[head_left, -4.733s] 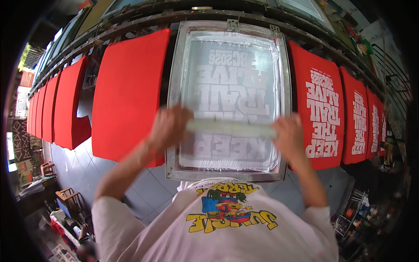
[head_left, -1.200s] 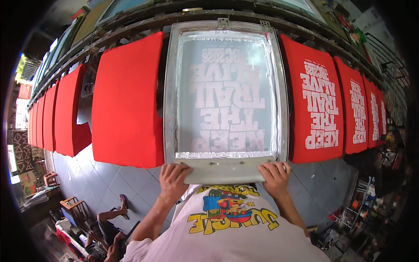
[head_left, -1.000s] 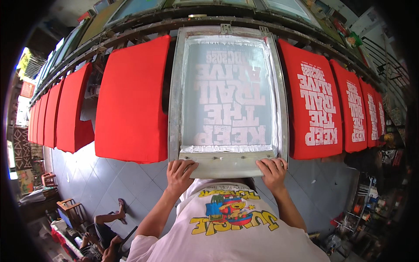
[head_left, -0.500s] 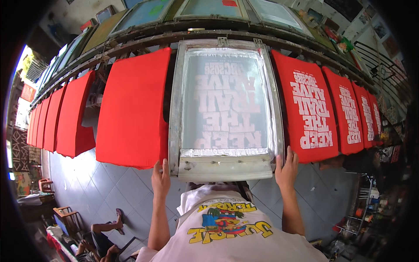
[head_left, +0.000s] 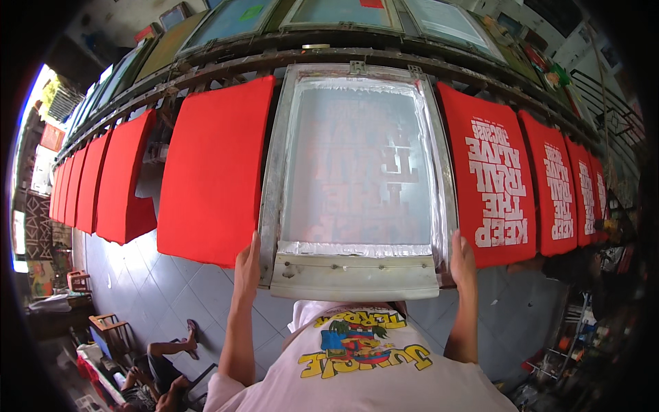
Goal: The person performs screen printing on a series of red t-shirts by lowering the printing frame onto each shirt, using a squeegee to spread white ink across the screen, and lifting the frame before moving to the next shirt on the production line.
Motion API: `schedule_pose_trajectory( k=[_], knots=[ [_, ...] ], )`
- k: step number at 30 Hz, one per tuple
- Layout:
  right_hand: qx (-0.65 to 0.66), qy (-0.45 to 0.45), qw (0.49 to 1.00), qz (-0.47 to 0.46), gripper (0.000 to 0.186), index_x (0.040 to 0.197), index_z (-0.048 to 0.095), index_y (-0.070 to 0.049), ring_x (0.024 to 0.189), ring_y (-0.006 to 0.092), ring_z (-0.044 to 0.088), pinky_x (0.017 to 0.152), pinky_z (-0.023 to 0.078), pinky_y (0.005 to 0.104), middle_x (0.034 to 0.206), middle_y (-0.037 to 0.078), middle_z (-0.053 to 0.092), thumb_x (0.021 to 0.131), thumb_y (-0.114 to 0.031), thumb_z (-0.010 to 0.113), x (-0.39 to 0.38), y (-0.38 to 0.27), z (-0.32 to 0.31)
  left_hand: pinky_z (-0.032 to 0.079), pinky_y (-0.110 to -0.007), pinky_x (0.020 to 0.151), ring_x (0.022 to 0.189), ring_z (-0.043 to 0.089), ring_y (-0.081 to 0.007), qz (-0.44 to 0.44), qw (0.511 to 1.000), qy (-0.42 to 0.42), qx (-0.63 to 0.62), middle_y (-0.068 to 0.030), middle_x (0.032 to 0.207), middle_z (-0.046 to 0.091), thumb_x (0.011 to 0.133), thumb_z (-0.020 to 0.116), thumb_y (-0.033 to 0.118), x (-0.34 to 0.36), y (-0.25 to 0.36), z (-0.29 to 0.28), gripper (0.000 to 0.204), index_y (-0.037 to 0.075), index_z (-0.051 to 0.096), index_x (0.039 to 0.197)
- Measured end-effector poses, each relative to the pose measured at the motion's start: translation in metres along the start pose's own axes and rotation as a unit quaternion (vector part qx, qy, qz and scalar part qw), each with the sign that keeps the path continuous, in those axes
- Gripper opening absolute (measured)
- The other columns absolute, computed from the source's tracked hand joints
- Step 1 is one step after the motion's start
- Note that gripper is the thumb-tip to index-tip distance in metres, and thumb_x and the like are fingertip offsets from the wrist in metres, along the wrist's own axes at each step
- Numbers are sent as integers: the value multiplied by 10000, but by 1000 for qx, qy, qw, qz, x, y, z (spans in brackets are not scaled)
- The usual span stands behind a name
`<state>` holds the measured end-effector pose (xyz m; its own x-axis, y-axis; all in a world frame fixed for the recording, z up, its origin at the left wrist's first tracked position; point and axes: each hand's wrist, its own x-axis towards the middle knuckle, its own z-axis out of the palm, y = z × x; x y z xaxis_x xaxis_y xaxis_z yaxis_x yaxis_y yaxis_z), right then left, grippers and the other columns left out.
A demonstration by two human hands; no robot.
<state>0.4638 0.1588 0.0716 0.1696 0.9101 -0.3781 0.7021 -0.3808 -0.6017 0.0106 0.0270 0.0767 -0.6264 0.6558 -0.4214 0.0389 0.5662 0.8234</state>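
A screen printing frame [head_left: 269, 206] with pale mesh lies in front of me, held by hinge clamps at its far end. White tape borders the mesh, and a squeegee-like pale bar [head_left: 353, 275] lies across its near end. My left hand [head_left: 247, 269] grips the frame's left near side, and my right hand [head_left: 464, 264] grips its right near side. The fingers are partly hidden by the rails. Faint lettering shows through the mesh. A plain red shirt [head_left: 213, 178] lies just left of the frame. On the right is a red shirt [head_left: 473, 250] printed in white.
More plain red shirts [head_left: 123, 178] line the rack to the left, and printed ones [head_left: 551, 237] continue to the right. Several other screens [head_left: 343, 15] rest behind the rail. A seated person's leg [head_left: 175, 348] shows at lower left, over the tiled floor [head_left: 171, 288].
Both hands have moved onto the frame's sides. Its near end appears larger and nearer, as if raised, and the lettering through the mesh has grown fainter. The view has shifted slightly.
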Motion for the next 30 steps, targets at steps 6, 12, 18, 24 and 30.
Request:
schedule_pose_trajectory(
  k=[6,12,18,24,30],
  knots=[
    [141,71,987,24,753,1394,574,49,1223,344,623,1053,444,436,1293,254,658,1062,-597,377,40,-13,26,259,-319,576,632,296,-116,-33,997,53,-39,35,643,281,997,547,649,26,4,26,690,34,501,687],
    [159,84,983,30,586,1114,653,52,986,249,657,901,485,381,1049,161,699,1063,-510,491,11,-26,41,223,-325,571,626,279,-103,-29,994,102,-42,44,633,282,995,574,631,9,-14,-10,665,34,544,705],
    [226,86,964,-114,462,1125,607,26,960,185,633,867,483,337,985,104,670,1055,-429,563,-40,-92,107,347,-288,623,665,418,-86,-19,974,162,-160,32,746,513,1012,562,610,10,-74,-126,619,15,706,920],
    [344,7,921,-183,370,1047,588,-4,831,101,551,753,455,272,927,62,628,1012,-361,675,-123,-158,239,513,-347,872,934,650,-200,-4,962,207,-175,-107,1055,701,1015,515,637,-4,-146,-293,725,-42,681,1203],
    [344,-67,927,-131,576,1097,622,55,754,100,569,676,446,288,816,64,633,947,-491,722,-201,-195,345,506,-358,898,973,645,-225,-43,954,270,-123,-124,1094,694,1016,505,647,-26,-188,-415,769,-73,679,1220]
  ],
)
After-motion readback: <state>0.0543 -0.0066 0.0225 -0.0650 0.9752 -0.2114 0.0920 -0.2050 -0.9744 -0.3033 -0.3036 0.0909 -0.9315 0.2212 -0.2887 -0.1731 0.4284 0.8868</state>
